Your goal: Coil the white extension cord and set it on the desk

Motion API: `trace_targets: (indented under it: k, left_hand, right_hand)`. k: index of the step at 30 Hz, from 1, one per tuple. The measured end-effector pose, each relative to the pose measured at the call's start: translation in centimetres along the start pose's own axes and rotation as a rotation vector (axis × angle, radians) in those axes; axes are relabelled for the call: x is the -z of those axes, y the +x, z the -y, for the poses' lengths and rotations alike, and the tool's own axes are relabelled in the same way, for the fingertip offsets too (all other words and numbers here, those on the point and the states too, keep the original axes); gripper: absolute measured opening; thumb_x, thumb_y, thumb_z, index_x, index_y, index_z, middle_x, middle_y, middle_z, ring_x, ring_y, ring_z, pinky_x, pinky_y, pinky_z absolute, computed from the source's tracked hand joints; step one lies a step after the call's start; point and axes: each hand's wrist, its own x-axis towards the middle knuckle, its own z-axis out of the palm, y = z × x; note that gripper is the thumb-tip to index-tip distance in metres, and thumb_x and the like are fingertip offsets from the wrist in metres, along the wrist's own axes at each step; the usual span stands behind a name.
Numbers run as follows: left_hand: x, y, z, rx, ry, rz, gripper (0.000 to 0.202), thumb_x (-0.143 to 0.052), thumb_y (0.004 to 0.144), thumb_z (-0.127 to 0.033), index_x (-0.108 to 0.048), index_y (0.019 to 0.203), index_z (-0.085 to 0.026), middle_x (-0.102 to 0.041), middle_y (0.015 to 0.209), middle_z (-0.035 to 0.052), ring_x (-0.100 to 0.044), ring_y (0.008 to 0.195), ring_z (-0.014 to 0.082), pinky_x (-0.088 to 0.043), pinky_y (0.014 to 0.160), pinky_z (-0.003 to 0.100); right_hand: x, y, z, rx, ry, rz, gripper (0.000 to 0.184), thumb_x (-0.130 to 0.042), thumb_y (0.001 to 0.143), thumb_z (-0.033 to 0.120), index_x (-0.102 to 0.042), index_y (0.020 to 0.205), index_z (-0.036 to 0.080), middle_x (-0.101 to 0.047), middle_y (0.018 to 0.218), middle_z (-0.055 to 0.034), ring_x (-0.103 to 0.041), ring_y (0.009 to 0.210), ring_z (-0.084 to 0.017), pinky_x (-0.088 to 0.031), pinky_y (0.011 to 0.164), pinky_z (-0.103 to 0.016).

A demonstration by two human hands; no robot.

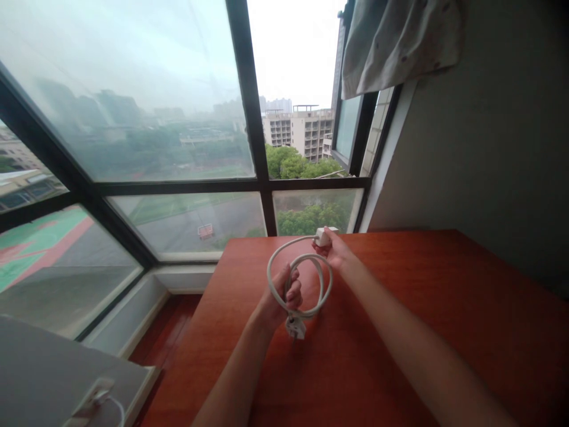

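Hands: both reach out over the worktop [400,332], near its far left corner, and share one white cable [320,279].
Left hand [284,296]: clenched around the gathered strands of the cable, knuckles turned up, wrist raised off the wood.
Right hand [336,250]: pinching a small white block [323,236] at the far end of the cable between thumb and fingers — it sits just beyond the left hand, closer to the window.
White cable: wound into loose loops that stand up between the two hands; one strand arcs from the block over to the left and down into the left fist, another curves round on the right side.
Plug [295,327]: a white plug hangs out below the left hand, at the near side of the loops, just above or touching the wood — which of the two cannot be told.
Worktop: reddish-brown wood, smooth and glossy, running off to the right and toward the viewer.
Window [169,136]: large panes in dark frames fill the left and middle; buildings, green trees and a sports court lie far below under a hazy sky.
Curtain [400,41]: pale cloth bunched up at the top right, above the corner of the window.
Wall [489,136]: plain grey, on the right behind the worktop.
Lower left: a grey surface [48,373] carries a white plug or adapter [94,396] with a thin white lead.
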Motion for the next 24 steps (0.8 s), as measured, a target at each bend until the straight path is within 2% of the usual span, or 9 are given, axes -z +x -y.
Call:
trace_targets:
  k: [6, 11, 14, 19, 24]
  left_hand:
    - [0.2, 0.0, -0.2, 0.044, -0.074, -0.073, 0.032, -0.047, 0.09, -0.046, -0.044, 0.076, -0.017, -0.04, 0.042, -0.0082, -0.034, 0.03, 0.0053, -0.024, 0.035, 0.015]
    - [0.7, 0.1, -0.7, 0.034, -0.253, -0.188, 0.029, -0.046, 0.092, -0.04, -0.044, 0.076, -0.016, -0.039, 0.048, -0.008, -0.04, 0.036, 0.0046, -0.031, 0.04, 0.014]
    - [0.8, 0.1, -0.9, 0.016, -0.325, -0.171, 0.03, -0.039, 0.096, -0.036, -0.046, 0.076, -0.015, -0.034, 0.047, -0.0088, -0.036, 0.034, 0.0037, -0.027, 0.039, 0.014]
    - [0.5, 0.0, -0.7, 0.019, -0.356, -0.099, 0.034, -0.032, 0.097, -0.033, -0.05, 0.077, -0.013, -0.026, 0.044, -0.0099, -0.026, 0.03, 0.003, -0.02, 0.038, 0.016]
    - [0.7, -0.2, -1.0, -0.037, -0.396, -0.147, 0.04, -0.033, 0.096, -0.042, -0.05, 0.075, -0.012, -0.025, 0.044, -0.0099, -0.028, 0.032, 0.003, -0.022, 0.039, 0.015]
  right_hand:
    - [1.8, 0.7, -0.5, 0.046, 0.097, 0.031, 0.02, -0.057, 0.087, 0.033, -0.06, 0.082, 0.014, -0.067, 0.064, -0.005, -0.067, 0.063, -0.016, -0.056, 0.048, -0.019]
    - [3.6, 0.3, -0.2, 0.206, 0.305, 0.112, 0.011, -0.057, 0.087, 0.026, -0.061, 0.083, 0.016, -0.069, 0.071, -0.0037, -0.07, 0.073, -0.016, -0.06, 0.059, -0.02]
    - [4.6, 0.2, -0.7, 0.26, 0.309, 0.112, 0.009, -0.059, 0.086, 0.024, -0.061, 0.088, 0.016, -0.07, 0.076, -0.0031, -0.07, 0.073, -0.015, -0.06, 0.062, -0.02]
    - [5.5, 0.3, -2.4, 0.223, 0.212, -0.03, 0.017, -0.069, 0.079, 0.027, -0.06, 0.089, 0.016, -0.069, 0.072, -0.0022, -0.069, 0.066, -0.014, -0.058, 0.052, -0.017]
    - [6.6, -0.4, -2.8, 0.275, 0.192, -0.017, 0.031, -0.075, 0.072, 0.039, -0.06, 0.09, 0.018, -0.071, 0.079, -0.0023, -0.069, 0.07, -0.014, -0.058, 0.057, -0.019]
